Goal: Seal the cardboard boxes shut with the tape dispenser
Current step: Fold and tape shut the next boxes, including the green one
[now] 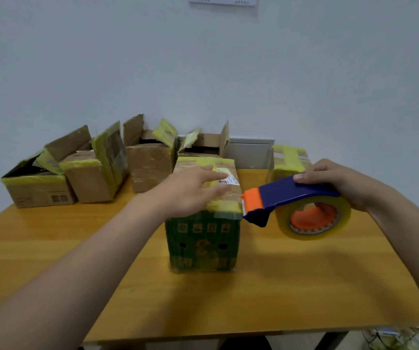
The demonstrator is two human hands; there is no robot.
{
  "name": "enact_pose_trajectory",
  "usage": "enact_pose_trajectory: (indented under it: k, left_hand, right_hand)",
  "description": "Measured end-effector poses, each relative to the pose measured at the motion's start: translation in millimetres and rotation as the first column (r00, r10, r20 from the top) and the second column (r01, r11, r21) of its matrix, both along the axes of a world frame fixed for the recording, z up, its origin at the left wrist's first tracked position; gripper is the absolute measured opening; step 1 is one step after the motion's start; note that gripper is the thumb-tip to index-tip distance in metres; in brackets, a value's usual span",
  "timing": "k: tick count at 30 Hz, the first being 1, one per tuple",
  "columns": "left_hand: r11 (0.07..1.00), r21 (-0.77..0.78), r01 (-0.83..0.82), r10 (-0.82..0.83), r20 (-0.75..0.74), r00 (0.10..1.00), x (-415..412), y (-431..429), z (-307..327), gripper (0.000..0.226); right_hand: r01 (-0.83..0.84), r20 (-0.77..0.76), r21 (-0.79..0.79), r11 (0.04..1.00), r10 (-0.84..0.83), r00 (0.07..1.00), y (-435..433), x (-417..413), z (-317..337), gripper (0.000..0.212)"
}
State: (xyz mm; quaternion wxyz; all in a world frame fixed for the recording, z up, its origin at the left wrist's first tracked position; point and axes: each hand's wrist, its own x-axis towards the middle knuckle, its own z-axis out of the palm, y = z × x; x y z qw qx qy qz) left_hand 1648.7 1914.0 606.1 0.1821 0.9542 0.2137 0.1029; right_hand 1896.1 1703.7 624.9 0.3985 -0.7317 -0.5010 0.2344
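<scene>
1. Pressing down on the top of the green box (203, 246), the left hand (193, 190) is lying flat, its fingers straight and slightly spread, holding nothing.
2. The right hand (334, 180) is gripping the tape dispenser (286, 198), thumb on the blue handle and fingers curled beneath. The orange blade end is sitting at the box's near right top edge, and the tape roll (312, 233) is hanging to the right above the table (304, 286).
3. The green box is standing near the table's centre. Four open boxes (94, 178) are waiting at the far left, and one taped box (289, 157) is sitting far right, behind the right hand.
4. Risk: the dispenser is meeting the box at an edge, so a skewed pull could be leaving the flaps unsealed.
5. Risk: the left fingers are lying across the likely tape path, so the blade or the sticky strip could be catching them.
6. Risk: the box could be sliding or tipping if the left hand is lifting off too early.
7. Hidden: the top seam is lying under the left hand and old yellowish tape. A free tape end appears to be touching the box, though that is not certain. The open boxes' contents are not showing.
</scene>
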Motion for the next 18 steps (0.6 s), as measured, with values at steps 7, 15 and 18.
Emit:
enact_pose_trajectory:
  k: [7,15,18]
  left_hand:
    - [0.988,0.154,0.019,0.01,-0.186,0.983,14,7,-25,0.068]
    - [0.989,0.145,0.028,0.005,-0.219,0.976,13,7,-24,0.071]
    - [0.99,0.136,0.027,0.005,-0.226,0.974,13,6,-24,0.077]
  right_hand:
    - [-0.036,-0.069,0.029,0.999,0.038,0.997,-7,6,-13,0.077]
    - [0.003,-0.186,0.01,1.0,-0.001,0.982,-29,14,-32,0.036]
    - [0.01,-0.117,0.025,1.0,-0.008,0.993,-25,10,-28,0.048]
